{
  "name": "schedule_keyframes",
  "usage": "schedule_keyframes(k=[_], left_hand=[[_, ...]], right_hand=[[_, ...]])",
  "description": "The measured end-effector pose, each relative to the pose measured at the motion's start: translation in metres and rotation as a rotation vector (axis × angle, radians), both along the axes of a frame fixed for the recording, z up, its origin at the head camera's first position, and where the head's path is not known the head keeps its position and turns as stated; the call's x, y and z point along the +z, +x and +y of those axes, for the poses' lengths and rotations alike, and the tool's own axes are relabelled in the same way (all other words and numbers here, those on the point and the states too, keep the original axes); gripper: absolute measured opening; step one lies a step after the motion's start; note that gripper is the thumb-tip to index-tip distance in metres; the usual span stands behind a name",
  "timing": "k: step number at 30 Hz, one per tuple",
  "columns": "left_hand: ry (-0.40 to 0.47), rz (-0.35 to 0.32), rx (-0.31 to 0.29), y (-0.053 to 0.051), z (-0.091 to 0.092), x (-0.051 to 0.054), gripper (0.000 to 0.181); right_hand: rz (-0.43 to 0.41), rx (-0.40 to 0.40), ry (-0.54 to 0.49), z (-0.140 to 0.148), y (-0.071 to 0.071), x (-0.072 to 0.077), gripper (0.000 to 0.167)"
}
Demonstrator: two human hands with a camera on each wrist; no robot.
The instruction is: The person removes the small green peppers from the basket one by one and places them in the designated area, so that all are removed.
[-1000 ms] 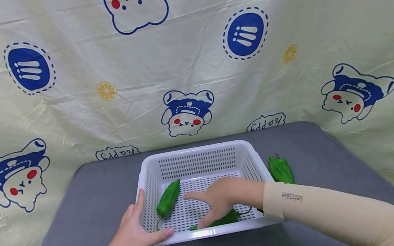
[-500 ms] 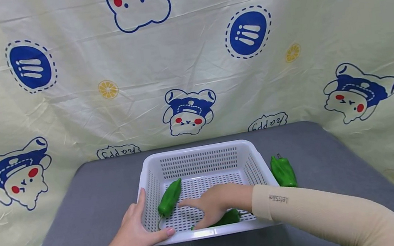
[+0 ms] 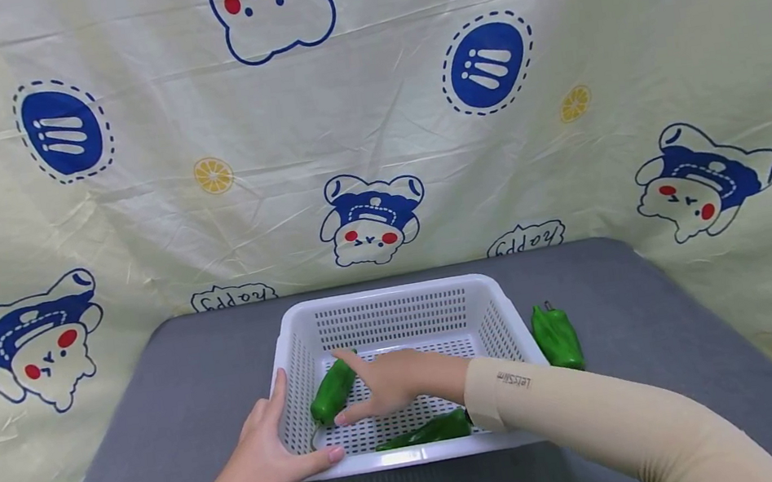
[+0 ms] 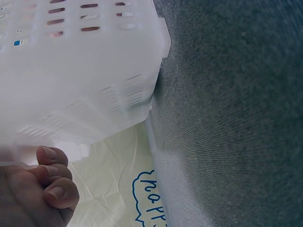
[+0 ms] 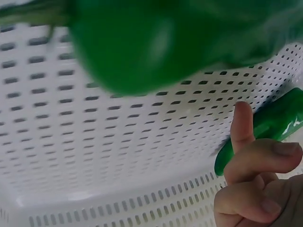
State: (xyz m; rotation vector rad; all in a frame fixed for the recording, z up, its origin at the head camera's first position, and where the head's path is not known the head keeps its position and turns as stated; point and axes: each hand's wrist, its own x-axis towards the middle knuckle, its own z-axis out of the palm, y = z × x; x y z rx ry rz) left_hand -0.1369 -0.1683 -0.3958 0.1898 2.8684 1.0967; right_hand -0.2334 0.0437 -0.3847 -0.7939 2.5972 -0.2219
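Note:
A white slotted basket (image 3: pixel 427 453) sits on the grey table. My left hand (image 3: pixel 264 456) grips its near left corner, thumb over the front rim; the left wrist view shows curled fingers (image 4: pixel 59 191) by the rim. Inside, a green pepper (image 3: pixel 332 393) lies slantwise along the left side. My right hand (image 3: pixel 391 384) reaches over it, with index finger and thumb spread at its two ends; I cannot tell whether they touch it. A second green pepper (image 3: pixel 438 429) lies by the front wall, and looms close in the right wrist view (image 5: pixel 142 52).
Another green pepper (image 3: pixel 558 339) rests on the table, just right of the basket and beyond my right forearm. A pale printed cloth (image 3: pixel 371 136) hangs behind and at both sides of the grey table (image 3: pixel 213 380).
My right hand has moved left and away from the front pepper to the left pepper, uncovering more of the front one. The left hand keeps its place on the basket.

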Motion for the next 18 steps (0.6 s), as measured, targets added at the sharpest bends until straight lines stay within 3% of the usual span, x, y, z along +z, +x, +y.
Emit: schedule_keyframes(k=[5,18], left_hand=[[0.005,-0.003,0.0,0.001,0.0,0.0,0.13],[0.016,-0.023,0.003,0.0,-0.001,0.0,0.131]], right_hand=[[-0.028,-0.062,-0.035,-0.012,-0.003,-0.005,0.107],[-0.056,-0.108,-0.088,-0.032,-0.01,-0.018,0.106]])
